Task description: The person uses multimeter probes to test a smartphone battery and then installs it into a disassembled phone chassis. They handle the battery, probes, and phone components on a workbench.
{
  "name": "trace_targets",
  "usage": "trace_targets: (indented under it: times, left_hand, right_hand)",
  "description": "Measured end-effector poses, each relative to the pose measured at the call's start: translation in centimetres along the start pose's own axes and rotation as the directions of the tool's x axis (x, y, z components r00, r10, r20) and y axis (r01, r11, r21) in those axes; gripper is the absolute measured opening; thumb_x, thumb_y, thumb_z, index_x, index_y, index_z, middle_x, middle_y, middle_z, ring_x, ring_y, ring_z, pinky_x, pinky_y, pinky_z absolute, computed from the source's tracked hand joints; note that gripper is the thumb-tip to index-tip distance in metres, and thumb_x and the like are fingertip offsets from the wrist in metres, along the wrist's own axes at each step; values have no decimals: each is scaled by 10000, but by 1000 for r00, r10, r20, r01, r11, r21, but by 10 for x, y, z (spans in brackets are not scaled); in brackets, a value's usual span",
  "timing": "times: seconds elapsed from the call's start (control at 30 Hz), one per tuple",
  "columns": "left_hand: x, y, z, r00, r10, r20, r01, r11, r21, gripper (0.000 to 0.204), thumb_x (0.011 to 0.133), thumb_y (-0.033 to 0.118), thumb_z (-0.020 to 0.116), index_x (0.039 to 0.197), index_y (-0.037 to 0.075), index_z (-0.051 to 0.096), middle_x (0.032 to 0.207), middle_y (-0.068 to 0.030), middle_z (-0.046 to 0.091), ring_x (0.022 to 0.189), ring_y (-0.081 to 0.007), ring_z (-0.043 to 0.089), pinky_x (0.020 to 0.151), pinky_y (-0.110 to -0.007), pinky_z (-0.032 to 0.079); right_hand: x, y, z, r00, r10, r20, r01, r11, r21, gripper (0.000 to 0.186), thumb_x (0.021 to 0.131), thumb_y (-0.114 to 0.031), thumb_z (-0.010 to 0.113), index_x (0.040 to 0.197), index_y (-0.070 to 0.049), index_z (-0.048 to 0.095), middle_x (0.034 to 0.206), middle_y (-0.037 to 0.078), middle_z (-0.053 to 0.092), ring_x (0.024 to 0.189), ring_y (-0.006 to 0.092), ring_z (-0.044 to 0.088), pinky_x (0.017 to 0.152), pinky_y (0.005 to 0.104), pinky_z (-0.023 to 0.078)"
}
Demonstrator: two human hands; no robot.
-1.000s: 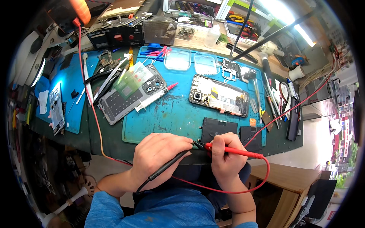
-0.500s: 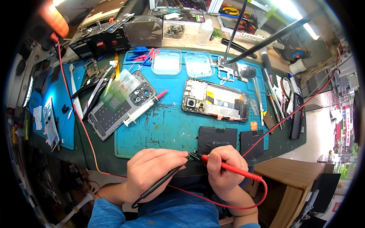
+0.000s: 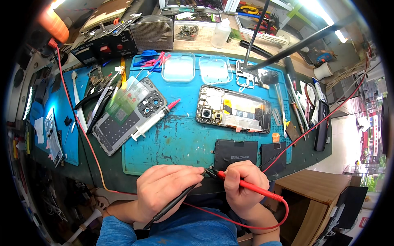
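Observation:
At the near edge of the bench, my left hand [image 3: 162, 184] is closed around a black test probe [image 3: 175, 201], its fingers pressed together. My right hand [image 3: 245, 184] pinches a red test probe [image 3: 259, 189], its tip pointing left toward the left fingertips. The two tips come together over a tiny dark part [image 3: 210, 172]; whether they touch it is too small to tell. Just beyond the right hand lie a flat black battery [image 3: 236, 152] and a second black battery [image 3: 272, 155]. Farther back an opened phone [image 3: 205, 98] rests with its inner board and cameras exposed.
On the blue mat [image 3: 176, 143] lie a grey phone back cover [image 3: 123, 133] and a syringe [image 3: 154, 121] with a pink tip. Two clear plastic boxes [image 3: 178, 78] stand behind. A red cable [image 3: 88, 143] crosses on the left; a metal stand arm [image 3: 301, 43] reaches in from the right.
Both hands keep their grips with the probe tips together, almost unmoved. The bench scene has shifted slightly in the picture, the batteries and mat edge appearing a little lower.

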State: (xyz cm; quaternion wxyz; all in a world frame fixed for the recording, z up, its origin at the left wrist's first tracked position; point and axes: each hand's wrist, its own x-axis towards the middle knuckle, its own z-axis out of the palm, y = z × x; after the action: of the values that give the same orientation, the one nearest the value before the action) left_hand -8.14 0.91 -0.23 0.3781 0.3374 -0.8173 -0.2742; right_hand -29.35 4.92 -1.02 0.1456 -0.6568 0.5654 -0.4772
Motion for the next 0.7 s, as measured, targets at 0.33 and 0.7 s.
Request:
trace_targets:
  times: [0.33,0.7]
  left_hand:
    - [-1,-1,0,1000,3,10,-3,1000,14,301,802,32,857,1069,76,726,1103,-86,811,973,-259,783,772,-342,574]
    - [1,1,1,1000,-5,3,5,1000,22,284,798,34,855,1050,78,732,1090,-77,811,962,-248,777,755,-332,557]
  right_hand:
    - [0,1,2,1000,-20,-22,20,1000,-19,205,972,-165,787,868,-64,641,730,72,683,575,257,655,531,340,511]
    - [2,2,2,1000,-24,-9,24,999,-23,200,965,-154,789,869,-57,642,727,73,678,572,259,649,531,340,506]
